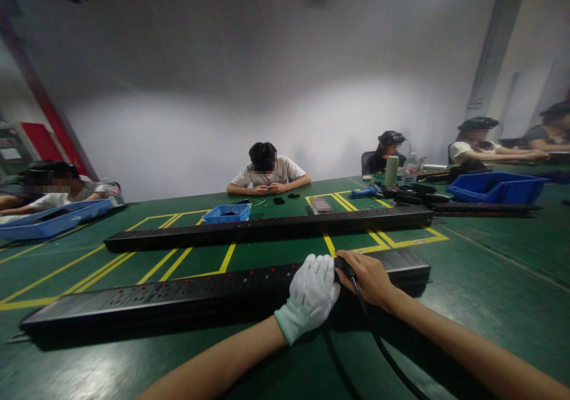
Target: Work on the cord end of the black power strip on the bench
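Observation:
A long black power strip (pixel 146 296) with several sockets and small red lights lies across the green table in front of me. My left hand (pixel 312 293), in a white glove, rests curled on top of the strip near its right part. Beside it, my bare right hand (pixel 367 276) pinches a black plug (pixel 344 263) against the strip. The plug's black cable (pixel 383 346) trails back toward me over the table edge.
A second long black strip (pixel 267 229) lies farther back. A small blue bin (pixel 227 213) and a larger blue bin (pixel 496 187) stand beyond it, with a blue tray (pixel 53 219) at left. Several other people sit along the far side. Yellow lines mark the table (pixel 490 269).

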